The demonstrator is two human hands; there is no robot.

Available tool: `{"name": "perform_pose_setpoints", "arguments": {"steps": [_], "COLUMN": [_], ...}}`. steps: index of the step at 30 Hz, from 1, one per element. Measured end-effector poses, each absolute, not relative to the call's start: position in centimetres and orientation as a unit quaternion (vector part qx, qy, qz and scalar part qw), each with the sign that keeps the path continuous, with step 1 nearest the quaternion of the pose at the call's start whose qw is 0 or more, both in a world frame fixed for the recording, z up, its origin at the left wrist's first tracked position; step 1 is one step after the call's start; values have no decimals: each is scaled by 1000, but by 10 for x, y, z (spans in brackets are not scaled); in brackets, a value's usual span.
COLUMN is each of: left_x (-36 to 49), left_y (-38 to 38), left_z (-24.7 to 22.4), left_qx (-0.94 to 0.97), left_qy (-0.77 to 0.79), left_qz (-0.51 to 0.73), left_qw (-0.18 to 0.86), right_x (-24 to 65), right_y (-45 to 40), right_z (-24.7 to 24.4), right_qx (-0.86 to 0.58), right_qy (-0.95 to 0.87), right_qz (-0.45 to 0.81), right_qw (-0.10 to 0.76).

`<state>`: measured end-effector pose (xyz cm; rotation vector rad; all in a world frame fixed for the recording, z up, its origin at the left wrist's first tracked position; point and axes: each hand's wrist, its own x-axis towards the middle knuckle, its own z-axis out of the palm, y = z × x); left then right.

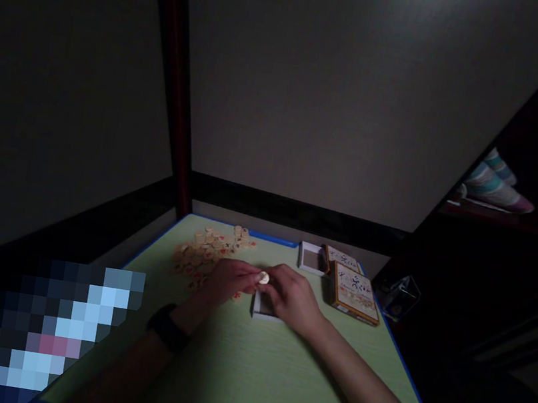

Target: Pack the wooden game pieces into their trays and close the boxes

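Observation:
A round, pale xiangqi piece [263, 277] is between my fingertips, where both hands meet over the table. My left hand [231, 281] is closed on its left side, with a dark band on the wrist. From the right, my right hand [291, 294] pinches the same piece, its fingers curled. Under my right hand lies a shallow white box tray [266, 314], partly covered by that hand. Many loose xiangqi pieces [200, 253] with red and dark characters are heaped just beyond and left of my left hand.
A second white box tray [313, 259] stands at the back right. Next to it are a printed box [357, 292] and another printed box [341, 258]. The green table [241, 386] has blue edging and meets a wall [314, 100]. Striped cloth items [497, 182] sit on a shelf at right.

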<state>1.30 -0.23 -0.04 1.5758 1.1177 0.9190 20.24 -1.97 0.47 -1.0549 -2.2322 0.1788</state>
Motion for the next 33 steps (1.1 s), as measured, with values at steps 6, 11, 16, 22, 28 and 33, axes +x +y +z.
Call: {"name": "perform_pose_setpoints", "arguments": {"steps": [6,11,16,22,28,33], "left_x": [13,15,18,18,19,19], "left_y": [-1,-10,-13,-13,-14,-17], "left_z": [-7,-11,-14,-15,-11,-7], "left_qx": [730,804,819,828,831,829], "left_qy": [534,530,521,508,508,512], "left_qz": [326,230,210,202,190,185], "left_qw": [276,141,117,124,123,126], "right_x": [210,209,206,205,204,202], "right_y": [-9,-11,-14,-10,-6,-6], "right_z": [6,-3,-12,-17,-18,-17], "right_qx": [-462,-492,-486,-485,-483,-488], "right_qy": [-847,-852,-862,-848,-846,-846], "right_qz": [105,78,51,105,119,109], "right_qw": [242,164,133,186,195,184]}}
